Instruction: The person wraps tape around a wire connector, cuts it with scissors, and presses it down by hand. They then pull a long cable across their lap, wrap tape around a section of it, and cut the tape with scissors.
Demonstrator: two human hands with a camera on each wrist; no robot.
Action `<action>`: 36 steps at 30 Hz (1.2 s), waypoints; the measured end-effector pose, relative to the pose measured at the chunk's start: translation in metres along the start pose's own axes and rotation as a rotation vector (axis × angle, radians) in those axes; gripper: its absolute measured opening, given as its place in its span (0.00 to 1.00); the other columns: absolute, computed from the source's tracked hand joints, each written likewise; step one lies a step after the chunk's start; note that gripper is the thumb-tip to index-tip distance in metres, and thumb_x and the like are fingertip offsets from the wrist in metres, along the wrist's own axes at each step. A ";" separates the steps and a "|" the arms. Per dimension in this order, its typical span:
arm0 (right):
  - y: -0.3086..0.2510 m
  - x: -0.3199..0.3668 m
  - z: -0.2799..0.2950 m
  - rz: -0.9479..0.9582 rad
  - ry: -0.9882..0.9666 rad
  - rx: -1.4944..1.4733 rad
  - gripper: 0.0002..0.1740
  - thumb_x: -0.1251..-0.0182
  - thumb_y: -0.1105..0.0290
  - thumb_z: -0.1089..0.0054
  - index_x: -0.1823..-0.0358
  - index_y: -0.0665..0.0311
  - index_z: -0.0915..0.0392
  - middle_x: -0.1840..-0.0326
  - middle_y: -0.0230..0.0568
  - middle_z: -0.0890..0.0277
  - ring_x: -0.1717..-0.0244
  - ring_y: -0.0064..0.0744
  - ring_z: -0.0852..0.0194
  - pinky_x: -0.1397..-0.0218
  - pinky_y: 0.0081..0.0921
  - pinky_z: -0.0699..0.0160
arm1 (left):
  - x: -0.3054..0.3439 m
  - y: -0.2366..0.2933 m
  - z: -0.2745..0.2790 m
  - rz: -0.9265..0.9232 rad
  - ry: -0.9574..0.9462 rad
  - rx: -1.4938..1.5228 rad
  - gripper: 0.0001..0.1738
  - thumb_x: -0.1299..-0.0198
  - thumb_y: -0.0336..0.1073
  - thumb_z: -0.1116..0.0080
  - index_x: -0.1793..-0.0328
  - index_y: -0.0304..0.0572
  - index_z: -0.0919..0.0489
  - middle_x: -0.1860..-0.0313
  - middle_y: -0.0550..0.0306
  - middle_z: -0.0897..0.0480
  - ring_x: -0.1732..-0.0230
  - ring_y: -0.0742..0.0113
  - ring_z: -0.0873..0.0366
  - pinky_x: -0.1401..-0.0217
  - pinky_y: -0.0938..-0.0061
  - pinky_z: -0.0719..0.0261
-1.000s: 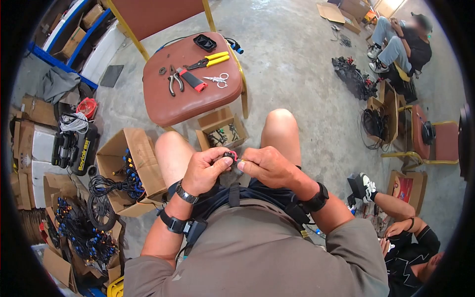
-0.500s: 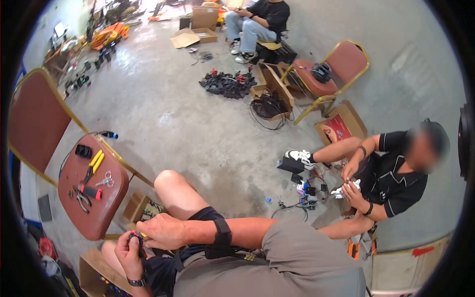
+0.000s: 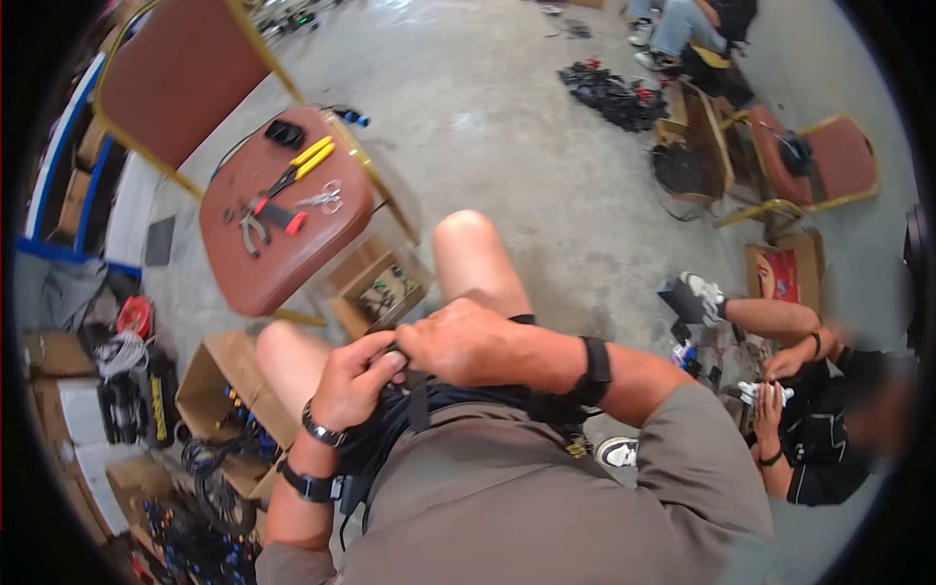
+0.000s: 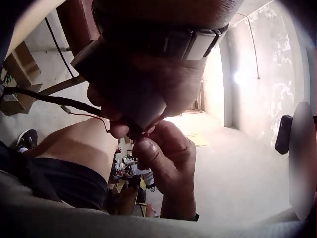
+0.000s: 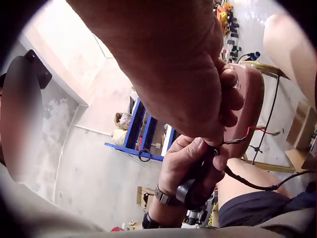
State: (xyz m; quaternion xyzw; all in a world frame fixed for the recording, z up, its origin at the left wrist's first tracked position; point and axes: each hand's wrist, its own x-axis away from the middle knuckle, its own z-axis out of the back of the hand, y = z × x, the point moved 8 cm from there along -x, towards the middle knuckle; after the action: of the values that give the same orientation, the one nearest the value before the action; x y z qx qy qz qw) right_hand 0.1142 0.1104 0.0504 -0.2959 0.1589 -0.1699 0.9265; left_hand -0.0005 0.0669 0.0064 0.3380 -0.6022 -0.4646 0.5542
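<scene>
In the head view my left hand (image 3: 356, 375) and right hand (image 3: 458, 341) meet over my lap, fingertips together. My left hand grips a black housing with a rounded end (image 5: 190, 191), seen below its thumb in the right wrist view. A black cable (image 5: 257, 186) leads away from it over my thigh. From between the fingers also comes a thin wire (image 5: 250, 131), partly red, with a small connector at its loose end. My right thumb and fingertips pinch at the near end of the wire, where the fingers mostly hide the work. The left wrist view is dark around the left fingers.
Ahead, a brown chair (image 3: 283, 224) bears yellow-handled pliers (image 3: 302, 166), other pliers (image 3: 253, 229), a red-black tool (image 3: 281, 216), scissors (image 3: 327, 198) and a black housing (image 3: 285, 134). Boxes of cables stand to the left. A seated person (image 3: 819, 409) works at the right.
The head view swung right, then partly back left. The red loop and yellow bit seen earlier between my hands are now hidden. My right hand has come closer over the left fingertips.
</scene>
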 end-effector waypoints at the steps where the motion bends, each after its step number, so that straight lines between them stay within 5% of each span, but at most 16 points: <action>1: -0.002 0.002 0.000 0.026 -0.008 -0.026 0.08 0.38 0.70 0.47 0.66 0.68 0.27 0.74 0.53 0.20 0.70 0.54 0.17 0.68 0.46 0.20 | 0.001 0.002 -0.002 -0.003 -0.014 0.003 0.16 0.32 0.31 0.43 0.41 0.32 0.21 0.66 0.64 0.18 0.66 0.79 0.23 0.62 0.81 0.25; 7: -0.014 0.003 0.004 0.116 -0.057 0.038 0.07 0.41 0.72 0.45 0.69 0.68 0.30 0.78 0.50 0.23 0.76 0.51 0.20 0.73 0.42 0.22 | 0.007 0.002 -0.006 -0.008 -0.089 -0.120 0.16 0.32 0.35 0.43 0.41 0.35 0.21 0.74 0.63 0.19 0.70 0.79 0.25 0.65 0.79 0.27; 17: -0.014 0.001 0.000 0.131 -0.143 -0.012 0.11 0.38 0.68 0.40 0.66 0.68 0.30 0.75 0.50 0.22 0.72 0.53 0.19 0.69 0.44 0.21 | 0.012 0.006 -0.006 -0.045 -0.139 -0.197 0.16 0.32 0.35 0.44 0.42 0.35 0.21 0.73 0.61 0.20 0.71 0.78 0.26 0.65 0.78 0.26; 26: 0.005 -0.002 0.012 -0.030 0.152 -0.225 0.16 0.40 0.67 0.34 0.57 0.64 0.30 0.70 0.49 0.22 0.65 0.54 0.19 0.65 0.45 0.22 | 0.006 0.004 0.004 -0.067 0.044 0.044 0.16 0.31 0.29 0.44 0.39 0.33 0.24 0.65 0.64 0.19 0.66 0.80 0.24 0.61 0.83 0.25; 36: 0.004 -0.004 0.005 0.005 0.198 0.006 0.20 0.44 0.63 0.33 0.54 0.63 0.27 0.69 0.43 0.21 0.64 0.46 0.17 0.64 0.41 0.18 | 0.004 0.010 0.010 -0.029 0.131 -0.010 0.21 0.34 0.28 0.42 0.36 0.36 0.26 0.75 0.68 0.26 0.73 0.78 0.25 0.69 0.81 0.26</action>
State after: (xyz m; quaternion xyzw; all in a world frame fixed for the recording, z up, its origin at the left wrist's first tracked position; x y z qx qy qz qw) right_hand 0.1134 0.1171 0.0527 -0.2747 0.2498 -0.1963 0.9075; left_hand -0.0099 0.0684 0.0180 0.3737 -0.5575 -0.4523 0.5874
